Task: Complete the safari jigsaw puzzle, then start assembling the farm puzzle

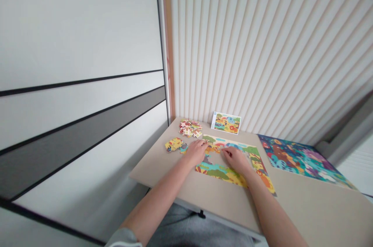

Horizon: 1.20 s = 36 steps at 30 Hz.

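A colourful animal jigsaw puzzle (217, 174) lies partly assembled on the table, with bare table showing in its middle. My left hand (198, 150) rests at its upper left, fingers together and laid over the pieces there. Over the puzzle's middle, my right hand (235, 157) is closed in a pinch, knuckles bent. Whatever is between those fingertips is hidden or too small to make out. Left of my left hand lies a small group of yellow pieces (174, 144). Farther back is a heap of loose puzzle pieces (190, 128), many reddish or pale.
A picture card (226, 122) of the animal scene leans against the ribbed wall (221, 45) behind the table (171, 167). To the right lies a dark blue and purple picture puzzle (303, 159). A white panelled surface (81, 142) borders the left side.
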Tool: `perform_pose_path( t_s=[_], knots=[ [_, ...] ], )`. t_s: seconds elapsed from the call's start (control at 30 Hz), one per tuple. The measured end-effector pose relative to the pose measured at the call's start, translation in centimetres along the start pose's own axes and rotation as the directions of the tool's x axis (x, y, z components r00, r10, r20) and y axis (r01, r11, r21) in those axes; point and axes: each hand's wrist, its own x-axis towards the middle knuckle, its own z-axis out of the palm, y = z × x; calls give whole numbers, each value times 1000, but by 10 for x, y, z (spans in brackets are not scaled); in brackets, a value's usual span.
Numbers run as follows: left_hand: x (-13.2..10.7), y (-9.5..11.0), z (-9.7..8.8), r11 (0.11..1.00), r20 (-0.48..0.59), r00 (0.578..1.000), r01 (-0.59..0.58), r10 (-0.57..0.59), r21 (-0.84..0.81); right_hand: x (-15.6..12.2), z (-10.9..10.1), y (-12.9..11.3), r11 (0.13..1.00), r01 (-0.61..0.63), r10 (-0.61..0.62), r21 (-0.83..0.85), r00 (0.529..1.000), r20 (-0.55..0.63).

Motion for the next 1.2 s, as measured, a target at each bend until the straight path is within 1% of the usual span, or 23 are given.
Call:
perform_pose_path(
  t_s=[0.07, 0.1, 0.2, 0.27, 0.33, 0.4, 0.47, 0.6, 0.7, 0.83, 0.9, 0.97, 1.03, 1.07, 1.13, 1.17, 1.2],
  knots=[
    [-2, -7, -12, 999, -33, 998, 49, -49, 13, 0, -1, 9, 999, -30, 32, 31, 997, -66],
    [-3, -14, -20, 996, -47, 996, 83, -82, 21, 0, -2, 14, 998, -44, 48, 49, 995, -86],
    [-13, -45, -44, 979, -53, 979, 197, -194, 45, -2, -5, 23, 993, -98, 106, 70, 987, -124],
    [-22, -69, -60, 965, -14, 967, 255, -254, 56, -3, -7, 24, 990, -120, 129, 76, 983, -130],
    [-31, -90, -72, 957, 46, 957, 285, -287, 56, -4, -8, 22, 988, -135, 143, 73, 982, -125],
    [-38, -103, -79, 955, 107, 949, 295, -298, 44, -4, -8, 19, 987, -147, 153, 65, 982, -113],
    [-43, -109, -80, 955, 144, 944, 297, -297, 24, -5, -8, 17, 988, -148, 153, 51, 982, -111],
    [-46, -112, -73, 953, 154, 942, 302, -297, -10, -6, -7, 15, 992, -122, 124, 20, 984, -128],
    [-46, -116, -68, 951, 158, 941, 306, -298, -29, -6, -6, 14, 991, -131, 131, 8, 982, -134],
    [-48, -122, -69, 950, 153, 943, 307, -296, -51, -6, -8, 11, 989, -144, 146, 20, 980, -136],
    [-48, -120, -70, 949, 119, 946, 309, -300, -62, -7, -10, 9, 989, -149, 151, 23, 979, -139],
    [-44, -113, -68, 948, 41, 954, 299, -296, -112, -7, -11, 6, 988, -153, 154, 23, 976, -151],
    [-35, -99, -62, 938, -53, 959, 262, -280, -226, -8, -11, 1, 990, -136, 141, 41, 977, -161],
    [-29, -91, -58, 924, -82, 960, 232, -268, -305, -8, -11, -2, 991, -117, 125, 63, 980, -155],
    [-13, -71, -46, 859, -110, 957, 184, -267, -478, -9, -8, -10, 990, -50, 66, 132, 991, -120],
    [-4, -60, -39, 809, -103, 958, 165, -267, -564, -9, -7, -14, 985, -8, 26, 173, 995, -101],
    [5, -49, -31, 748, -71, 963, 155, -261, -645, -9, -5, -19, 976, 34, -16, 213, 996, -89]
  ],
)
